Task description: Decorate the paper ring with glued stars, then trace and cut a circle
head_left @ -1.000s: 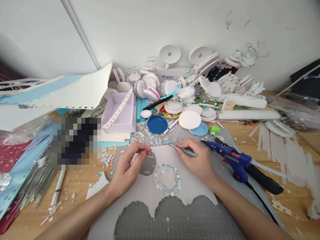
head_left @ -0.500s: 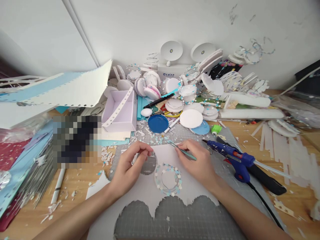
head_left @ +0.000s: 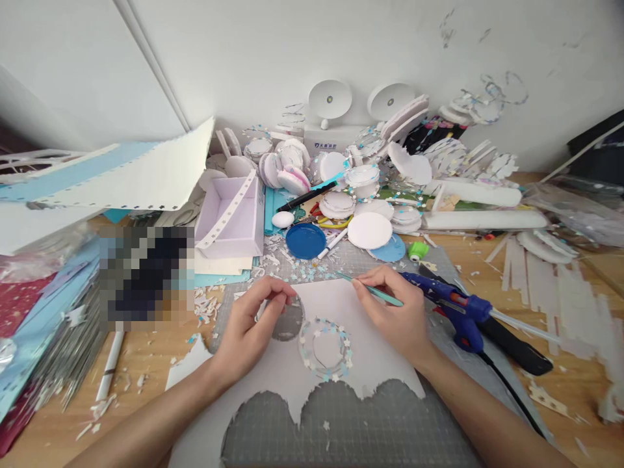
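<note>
My right hand [head_left: 392, 312] holds a pair of teal tweezers [head_left: 385, 296] in a pinch, with the tips pointing left toward small blue and white paper bits [head_left: 316, 270]. My left hand [head_left: 253, 318] rests over the cut-out hole at the left of a white foam sheet [head_left: 380, 351]. Its thumb and forefinger are pressed together; anything between them is too small to make out. Between the hands, a wire ring dotted with small white and blue stars [head_left: 347, 348] lies on the sheet. A grey cutting mat [head_left: 370, 429] shows beneath.
A blue glue gun [head_left: 458, 305] lies right of my right hand, beside a black-handled tool [head_left: 521, 348]. Behind are a blue lid [head_left: 305, 240], a white foam disc [head_left: 369, 231] and a lilac box [head_left: 229, 244]. Thin wires [head_left: 80, 351] lie at the left.
My right hand with the tweezers has moved to the right, and the tweezers lie flatter. My left hand stays nearly in place. The view has shifted slightly.
</note>
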`<action>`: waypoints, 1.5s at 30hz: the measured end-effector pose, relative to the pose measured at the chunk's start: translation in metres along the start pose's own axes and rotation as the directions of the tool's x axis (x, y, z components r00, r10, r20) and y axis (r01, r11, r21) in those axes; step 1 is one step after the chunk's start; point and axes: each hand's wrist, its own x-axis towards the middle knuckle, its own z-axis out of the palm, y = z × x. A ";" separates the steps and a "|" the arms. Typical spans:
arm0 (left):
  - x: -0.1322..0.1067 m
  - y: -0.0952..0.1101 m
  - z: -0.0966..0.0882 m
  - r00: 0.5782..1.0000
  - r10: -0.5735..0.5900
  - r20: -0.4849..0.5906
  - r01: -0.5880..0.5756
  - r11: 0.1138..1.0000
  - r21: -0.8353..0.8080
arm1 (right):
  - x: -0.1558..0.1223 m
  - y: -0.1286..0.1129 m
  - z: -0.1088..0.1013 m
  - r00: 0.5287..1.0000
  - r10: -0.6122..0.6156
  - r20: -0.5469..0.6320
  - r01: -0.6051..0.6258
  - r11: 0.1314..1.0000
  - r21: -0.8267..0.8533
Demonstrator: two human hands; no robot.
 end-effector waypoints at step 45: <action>0.000 -0.002 0.004 0.989 0.148 -0.025 -0.148 0.989 0.000 | 0.002 -0.019 -0.001 0.720 0.530 0.447 -0.634 0.242 0.735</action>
